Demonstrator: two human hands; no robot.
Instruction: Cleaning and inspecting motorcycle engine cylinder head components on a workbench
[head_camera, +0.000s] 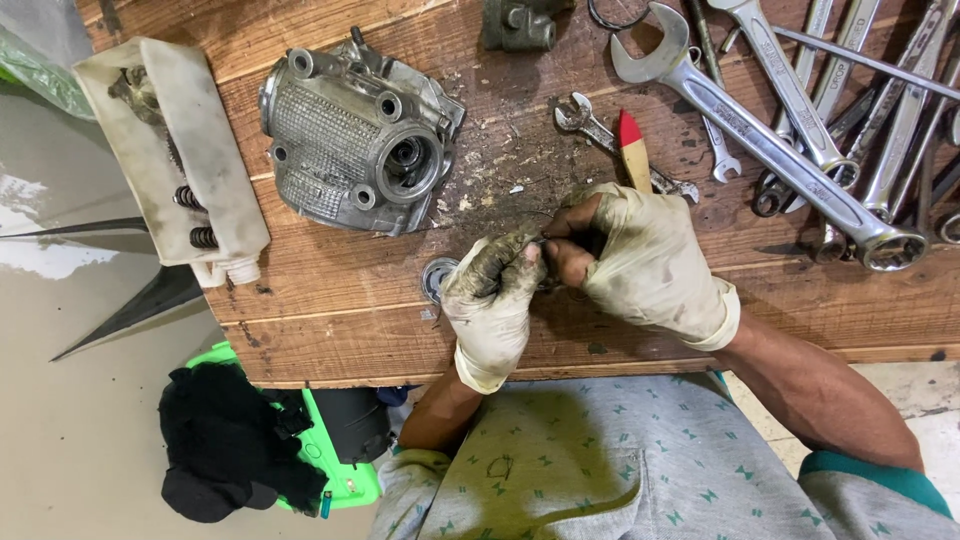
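Both hands wear dirty pale work gloves with torn fingertips and meet over the wooden bench (330, 320). My left hand (492, 300) is curled around a small dark metal part that is mostly hidden between the fingers. My right hand (640, 262) pinches the same part from the right with bare fingertips showing. A round metal ring (436, 276) lies on the bench just left of my left hand. A wooden-handled tool with a red tip (630, 145) pokes out behind my right hand.
A grey cast-metal engine cylinder head (355, 140) lies at the bench's upper left. A cut white plastic container (170, 150) with springs sits at the left edge. Several spanners (770, 130) are spread at the upper right. A green object with black cloth (240, 450) sits below the bench.
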